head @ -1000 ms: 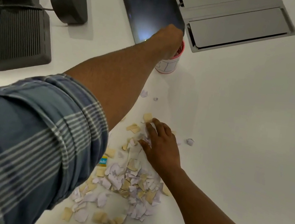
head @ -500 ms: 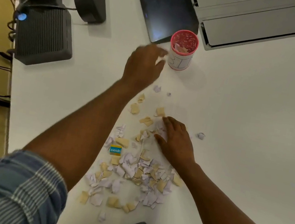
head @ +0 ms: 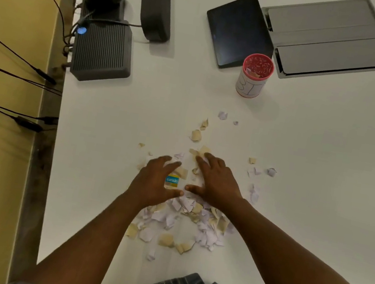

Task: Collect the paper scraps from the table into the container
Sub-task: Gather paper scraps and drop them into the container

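A heap of torn white and tan paper scraps (head: 188,222) lies on the white table (head: 311,188) near its front edge. My left hand (head: 154,183) and my right hand (head: 216,184) rest flat on the far side of the heap, fingers spread, thumbs pointing at each other. A small blue printed scrap (head: 172,180) shows between them. Loose scraps lie farther out, some tan ones (head: 196,135) ahead and some white ones (head: 257,171) to the right. The container, a pink-rimmed cup (head: 254,76) with a few scraps inside, stands upright beyond the heap.
A dark tablet (head: 236,29) and a grey metal hatch (head: 330,36) lie behind the cup. A black ribbed box (head: 102,51) with a blue light, a dark stand (head: 156,1) and cables sit at the table's left back. The left table edge drops to a yellow floor.
My left hand came back from the cup to the heap and now lies flat on the scraps beside my right hand. The view tilted, showing more of the table's far end.
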Demonstrator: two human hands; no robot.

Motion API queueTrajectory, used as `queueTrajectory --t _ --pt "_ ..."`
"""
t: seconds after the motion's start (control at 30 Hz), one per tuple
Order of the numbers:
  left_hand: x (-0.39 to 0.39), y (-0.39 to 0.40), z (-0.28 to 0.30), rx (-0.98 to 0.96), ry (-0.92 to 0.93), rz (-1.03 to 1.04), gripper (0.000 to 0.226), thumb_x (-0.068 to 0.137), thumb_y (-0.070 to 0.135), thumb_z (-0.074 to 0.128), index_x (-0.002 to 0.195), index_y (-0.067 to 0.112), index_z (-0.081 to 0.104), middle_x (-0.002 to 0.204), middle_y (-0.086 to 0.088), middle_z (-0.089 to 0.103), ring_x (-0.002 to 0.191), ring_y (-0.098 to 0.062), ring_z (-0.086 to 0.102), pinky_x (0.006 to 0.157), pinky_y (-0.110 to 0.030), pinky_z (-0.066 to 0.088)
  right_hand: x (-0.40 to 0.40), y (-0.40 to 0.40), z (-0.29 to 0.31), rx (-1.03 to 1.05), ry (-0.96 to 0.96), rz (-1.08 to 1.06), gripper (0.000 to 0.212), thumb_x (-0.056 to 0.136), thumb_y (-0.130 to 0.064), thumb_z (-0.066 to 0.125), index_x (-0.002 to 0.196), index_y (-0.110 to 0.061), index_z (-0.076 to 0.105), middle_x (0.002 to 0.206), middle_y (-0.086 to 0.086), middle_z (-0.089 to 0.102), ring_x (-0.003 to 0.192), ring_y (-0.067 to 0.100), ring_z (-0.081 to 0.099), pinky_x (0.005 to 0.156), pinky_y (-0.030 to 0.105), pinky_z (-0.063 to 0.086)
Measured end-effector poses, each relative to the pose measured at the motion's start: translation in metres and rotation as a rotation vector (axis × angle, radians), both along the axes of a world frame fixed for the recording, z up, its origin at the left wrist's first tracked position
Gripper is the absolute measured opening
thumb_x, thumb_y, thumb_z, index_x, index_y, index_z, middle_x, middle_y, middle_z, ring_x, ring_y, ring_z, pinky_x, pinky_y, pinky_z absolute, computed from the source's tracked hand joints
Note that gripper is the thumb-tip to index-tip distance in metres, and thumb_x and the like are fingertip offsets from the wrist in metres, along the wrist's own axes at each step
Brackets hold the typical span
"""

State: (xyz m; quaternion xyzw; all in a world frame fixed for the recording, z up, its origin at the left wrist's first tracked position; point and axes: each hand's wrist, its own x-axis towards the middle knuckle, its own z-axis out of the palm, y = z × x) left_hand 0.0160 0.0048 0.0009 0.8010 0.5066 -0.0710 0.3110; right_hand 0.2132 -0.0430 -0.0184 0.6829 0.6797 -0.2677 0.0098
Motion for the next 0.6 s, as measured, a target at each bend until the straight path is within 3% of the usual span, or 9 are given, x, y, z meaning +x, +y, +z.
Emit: queueTrajectory --t 0.2,0.3,0.37,0.5,0.6 --pt "0.006 -0.024 -0.006 -0.001 0.063 -0.061 0.088 0.07 0.056 0.07 0.143 0.029 0.029 0.146 0.0 0.032 0.131 -0.02 0.033 0.1 -0.036 0.044 -0.014 -0.025 0.003 -0.009 -0.055 0.11 0.066 0.086 -0.048 0.06 0.142 -0.022 0.038 0.151 0.006 0.03 0.133 0.027 0.032 0.102 0.038 0.039" --pt "0.01 -0.034 -0.009 0.041 0.064 -0.082 0.078 0.074 0.048 0.07 0.14 0.026 0.035 0.138 -0.003 0.037 0.124 -0.022 0.038 0.093 -0.037 0.049 -0.012 -0.036 0.006 0.044 -0.061 0.15 0.041 0.089 -0.029 0.058 0.129 -0.017 0.054 0.137 0.01 0.046 0.118 0.028 0.047 0.084 0.037 0.049" --pt "0.012 -0.039 -0.01 0.064 0.067 -0.066 0.066 0.079 0.037 0.069 0.137 0.024 0.04 0.133 -0.004 0.039 0.12 -0.022 0.04 0.09 -0.036 0.051 -0.009 -0.041 0.009 0.073 -0.084 0.153 0.037 0.091 -0.025 0.057 0.127 -0.017 0.055 0.132 0.009 0.051 0.112 0.027 0.051 0.076 0.036 0.05" --pt "0.014 -0.044 -0.011 0.093 0.045 -0.055 0.053 0.083 0.029 0.065 0.132 0.023 0.047 0.128 -0.004 0.041 0.117 -0.022 0.043 0.086 -0.036 0.053 -0.007 -0.045 0.018 0.034 -0.184 -0.054 0.06 0.092 -0.044 0.054 0.143 -0.023 0.033 0.141 0.005 0.043 0.123 0.026 0.044 0.092 0.038 0.044" --pt "0.015 -0.044 -0.01 0.1 0.058 -0.013 0.064 0.079 0.04 0.068 0.136 0.026 0.041 0.139 -0.003 0.033 0.125 -0.022 0.038 0.088 -0.034 0.052 -0.01 -0.043 0.025 -0.109 -0.153 -0.239 0.083 0.084 -0.062 0.055 0.148 -0.023 0.019 0.147 0.006 0.033 0.128 0.028 0.038 0.095 0.041 0.045"
